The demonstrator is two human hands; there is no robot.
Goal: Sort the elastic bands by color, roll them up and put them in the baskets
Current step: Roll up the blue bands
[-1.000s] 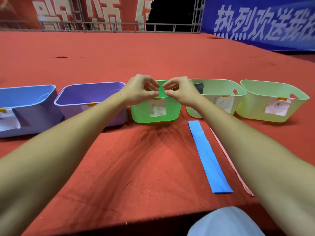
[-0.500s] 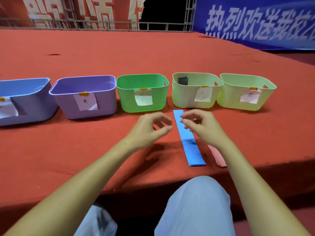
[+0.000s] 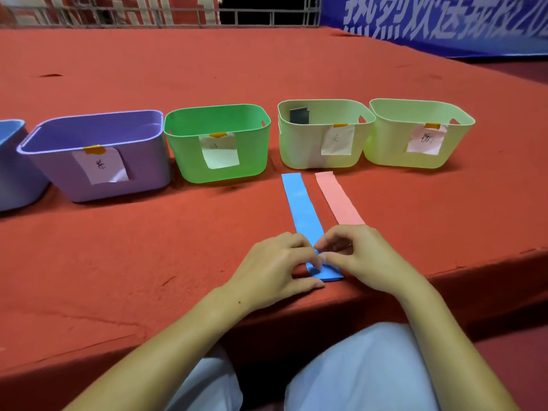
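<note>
A blue elastic band [image 3: 302,204] lies flat on the red table, running from the baskets toward me. My left hand [image 3: 275,266] and my right hand [image 3: 360,256] both pinch its near end at the table's front edge. A pink band [image 3: 336,200] lies flat just right of it, its near end hidden behind my right hand. Behind them stands a row of labelled baskets: blue [image 3: 9,173], purple [image 3: 98,134], green [image 3: 218,120], and two pale green ones [image 3: 326,109] [image 3: 421,109]. A dark grey roll [image 3: 299,115] sits in the left pale green basket.
The table's front edge [image 3: 474,265] runs just below my hands, with my knees in light trousers [image 3: 361,369] under it. Red carpeted surface stretches far behind the baskets to a metal railing [image 3: 166,19] and a blue banner [image 3: 444,22].
My hands left the green basket, where they held a green roll, and came down to the near end of the blue band, which they now pinch. The view tilted downward.
</note>
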